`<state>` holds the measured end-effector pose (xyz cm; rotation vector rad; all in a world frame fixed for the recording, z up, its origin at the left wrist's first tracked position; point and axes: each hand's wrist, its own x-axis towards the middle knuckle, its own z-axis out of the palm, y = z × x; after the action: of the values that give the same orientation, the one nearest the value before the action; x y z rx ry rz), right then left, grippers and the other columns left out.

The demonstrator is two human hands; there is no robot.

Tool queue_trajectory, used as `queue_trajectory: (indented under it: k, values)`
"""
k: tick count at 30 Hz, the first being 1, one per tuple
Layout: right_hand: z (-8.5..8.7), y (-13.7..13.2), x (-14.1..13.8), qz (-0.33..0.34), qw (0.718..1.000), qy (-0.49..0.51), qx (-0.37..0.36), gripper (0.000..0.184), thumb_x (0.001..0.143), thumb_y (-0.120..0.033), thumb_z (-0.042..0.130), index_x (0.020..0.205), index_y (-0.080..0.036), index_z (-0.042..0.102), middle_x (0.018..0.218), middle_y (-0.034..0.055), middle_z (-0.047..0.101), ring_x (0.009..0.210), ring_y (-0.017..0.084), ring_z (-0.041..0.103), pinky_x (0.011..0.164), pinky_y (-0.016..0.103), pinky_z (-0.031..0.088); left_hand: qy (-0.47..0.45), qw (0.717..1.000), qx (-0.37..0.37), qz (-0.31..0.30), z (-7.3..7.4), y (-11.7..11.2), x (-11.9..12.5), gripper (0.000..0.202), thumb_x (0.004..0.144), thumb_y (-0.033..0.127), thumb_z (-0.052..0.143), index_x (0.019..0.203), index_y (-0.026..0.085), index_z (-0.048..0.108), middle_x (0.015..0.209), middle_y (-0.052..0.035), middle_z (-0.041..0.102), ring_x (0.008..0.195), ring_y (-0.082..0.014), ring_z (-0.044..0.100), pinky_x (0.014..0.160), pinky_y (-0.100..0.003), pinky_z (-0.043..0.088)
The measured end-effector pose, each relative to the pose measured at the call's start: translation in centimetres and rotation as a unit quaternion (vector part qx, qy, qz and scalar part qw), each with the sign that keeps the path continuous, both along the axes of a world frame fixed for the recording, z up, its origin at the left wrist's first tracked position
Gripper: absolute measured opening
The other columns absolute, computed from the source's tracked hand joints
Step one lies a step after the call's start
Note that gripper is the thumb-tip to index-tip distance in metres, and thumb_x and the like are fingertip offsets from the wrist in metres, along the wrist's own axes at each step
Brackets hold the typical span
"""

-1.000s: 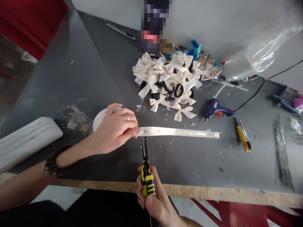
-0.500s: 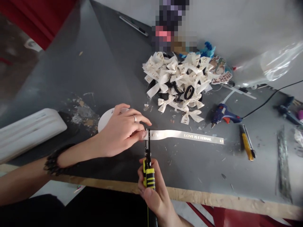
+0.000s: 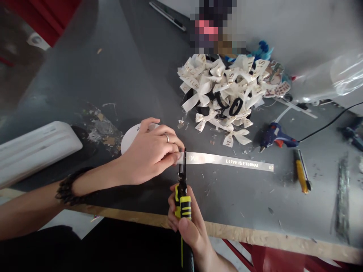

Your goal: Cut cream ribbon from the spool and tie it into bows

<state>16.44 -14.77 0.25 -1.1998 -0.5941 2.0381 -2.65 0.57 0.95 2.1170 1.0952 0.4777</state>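
My left hand (image 3: 151,153), with a ring and a dark beaded bracelet, pinches the left end of a white ribbon (image 3: 242,163) printed "LOVE IS ETERNAL" in gold. The ribbon runs to the right across the grey table. In my right hand (image 3: 188,226) are scissors (image 3: 185,204) with yellow and black handles. Their blades point away from me and lie across the ribbon, right beside my left fingertips. I cannot tell whether the blades have cut through. Partly under my left hand is a white round piece (image 3: 130,138) with some lettering.
White ribbon bows (image 3: 221,87) with black bands lie heaped behind the ribbon. To the right are a blue glue gun (image 3: 276,135) with a cord and a yellow utility knife (image 3: 301,172). A long white object (image 3: 39,151) is on the left. Another cutter (image 3: 167,16) lies at the back.
The view has shifted, so most things appear slightly further right. My left fingers have drawn closer together at the ribbon's end. The scissors remain across the ribbon.
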Motion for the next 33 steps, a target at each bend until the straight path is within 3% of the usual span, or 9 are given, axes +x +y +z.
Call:
queue_trajectory:
  k: [7,14,21,33]
  values:
    - [0.87,0.61,0.32,0.025,0.999,0.012,-0.023,0.054,0.095,-0.063,0.069,0.133,-0.03,0.05,0.1,-0.0002,0.044,0.069,0.011,0.032,0.065,0.03,0.03,0.01,1.0,0.008,-0.002,0.06,-0.01,0.06,0.04,0.106,0.027,0.051,0.071,0.025,0.071,0.113,0.007,0.082,0.119,-0.0211,0.063,0.122,-0.051,0.012]
    - [0.71,-0.15,0.79,0.024,0.999,-0.002,-0.031,0.049,0.1,-0.06,0.064,0.137,-0.029,0.052,0.104,0.0018,0.044,0.075,0.014,0.033,0.068,0.03,0.033,0.03,1.0,0.009,-0.005,0.01,0.05,0.08,0.031,0.106,0.027,0.05,0.092,0.028,0.078,0.114,0.0048,0.082,0.121,-0.0225,0.063,0.122,-0.052,0.012]
    - [0.96,0.37,0.78,0.024,0.998,0.03,-0.051,0.045,0.101,-0.058,0.064,0.133,-0.028,0.052,0.101,-0.0002,0.043,0.074,0.012,0.033,0.068,0.028,0.032,0.042,0.999,0.005,0.0,0.35,0.07,0.13,0.036,0.105,0.026,0.049,0.083,0.027,0.077,0.115,0.006,0.082,0.122,-0.0222,0.064,0.122,-0.051,0.012]
    - [0.67,0.3,0.93,0.016,0.998,0.047,-0.04,0.043,0.101,-0.057,0.065,0.131,-0.028,0.054,0.1,-0.0012,0.044,0.071,0.009,0.032,0.064,0.026,0.031,0.049,0.999,0.001,-0.013,0.26,0.17,0.0,0.037,0.106,0.026,0.048,0.088,0.029,0.079,0.117,0.007,0.081,0.124,-0.0223,0.063,0.12,-0.053,0.011]
